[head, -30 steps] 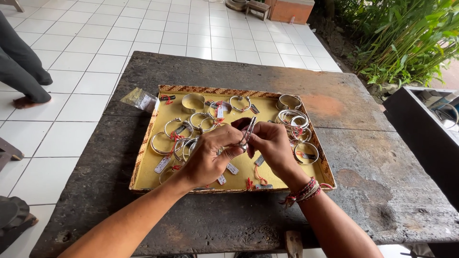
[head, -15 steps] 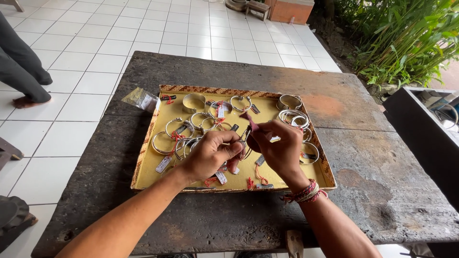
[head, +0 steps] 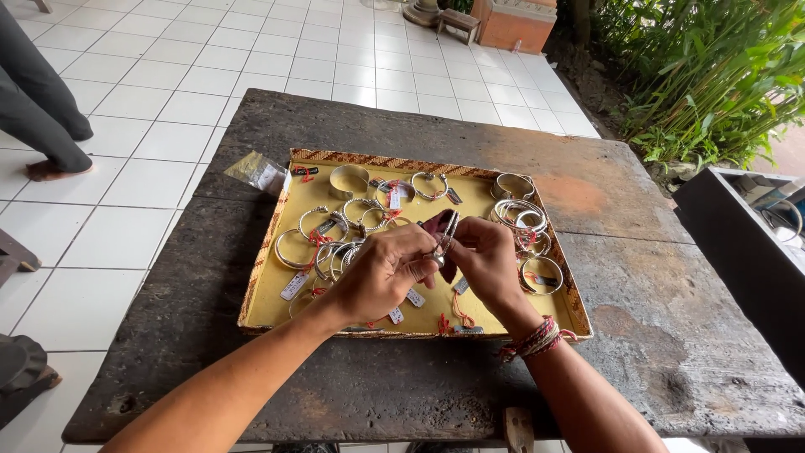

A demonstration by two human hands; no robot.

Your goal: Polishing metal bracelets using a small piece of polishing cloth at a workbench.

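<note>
over the middle of the yellow tray (head: 260, 306), which sits on the dark wooden table (head: 637, 335), both hands meet on one silver bangle (head: 444, 235). the left hand (head: 381, 273) has its fingers curled shut, pinching the bangle's lower part, and the right hand (head: 486, 260) pinches it from the other side, fingers closed on the metal. the bangle is held just above the other silver bangles (head: 520, 214) that lie toward the tray's far and right edges, many with small paper tags (head: 293, 285) on red threads. it looks light, stiff and smooth, probably slippery on its polished face, so a grip on the narrow edges seems safest. a woven wristband (head: 537, 338) circles the right wrist.
</note>
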